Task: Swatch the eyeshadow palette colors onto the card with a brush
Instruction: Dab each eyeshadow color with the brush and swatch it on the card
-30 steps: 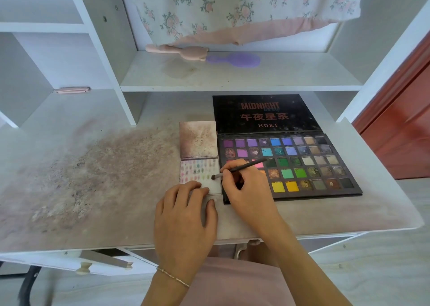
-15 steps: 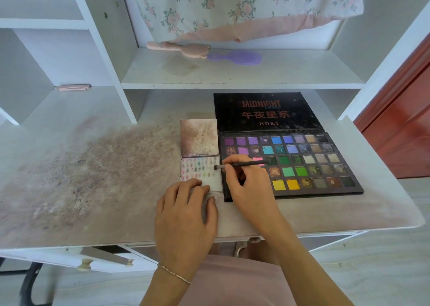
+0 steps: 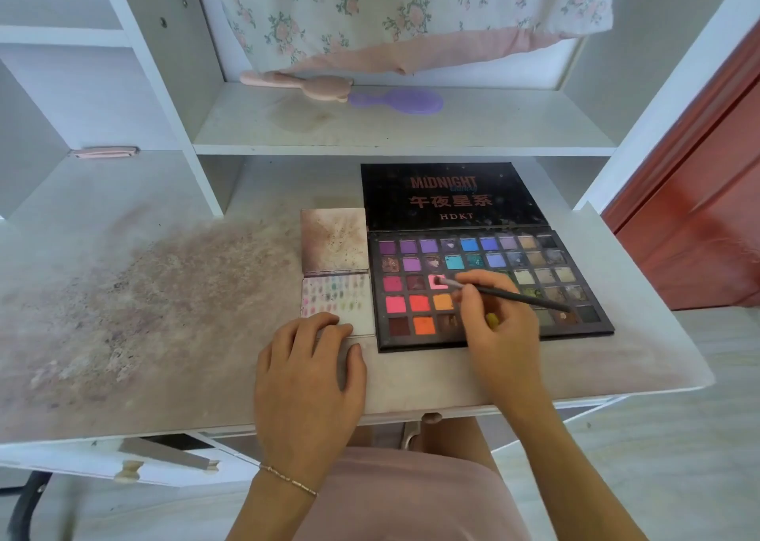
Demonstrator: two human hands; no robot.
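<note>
An open black eyeshadow palette [image 3: 575, 322] with several rows of coloured pans lies on the desk, its lid [image 3: 448, 197] folded back. Left of it sits the white card [image 3: 362, 322], its upper part covered with small colour swatches. My right hand [image 3: 497, 330] pinches a thin dark brush [image 3: 514, 295] whose tip rests in a pink pan [image 3: 438, 282] in the third row. My left hand [image 3: 306, 380] lies flat on the desk, fingertips pressing the card's lower edge.
A stained square card [image 3: 334, 240] lies behind the swatch card. The desk top [image 3: 144, 314] is smeared with powder on the left. A pink brush [image 3: 296, 84] and a purple hairbrush [image 3: 399, 100] lie on the shelf behind. A drawer [image 3: 164, 458] hangs open below.
My right hand has carried the brush from the card rightward onto the palette, and the tip now sits in a pink pan. My left hand has stayed on the card's edge.
</note>
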